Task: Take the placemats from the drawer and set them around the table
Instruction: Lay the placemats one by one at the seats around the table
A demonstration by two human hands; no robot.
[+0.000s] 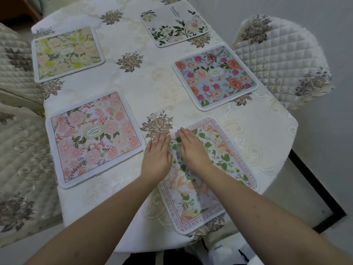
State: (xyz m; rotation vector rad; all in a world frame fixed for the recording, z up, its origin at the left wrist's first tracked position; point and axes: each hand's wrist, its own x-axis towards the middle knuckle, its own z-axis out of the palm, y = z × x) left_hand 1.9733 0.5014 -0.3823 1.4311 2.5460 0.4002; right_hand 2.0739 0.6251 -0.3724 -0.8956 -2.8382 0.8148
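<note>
Several floral placemats lie flat on the table (145,92), which is covered with a cream cloth. Nearest me is a mat with green leaves and a lettered pink border (212,180). My left hand (157,157) rests flat with straight fingers on the cloth and on this mat's left edge. My right hand (193,148) presses flat on the mat's upper left part. A pink mat (93,138) lies to the left, a yellow-green mat (66,53) at far left, a blue mat with red flowers (215,77) on the right, and a white mat with dark leaves (174,23) at the far end.
A quilted chair (282,60) stands at the table's right side. Another quilted, embroidered seat (19,150) runs along the left. The table's right corner (292,121) overhangs a grey floor with a black strip (321,197).
</note>
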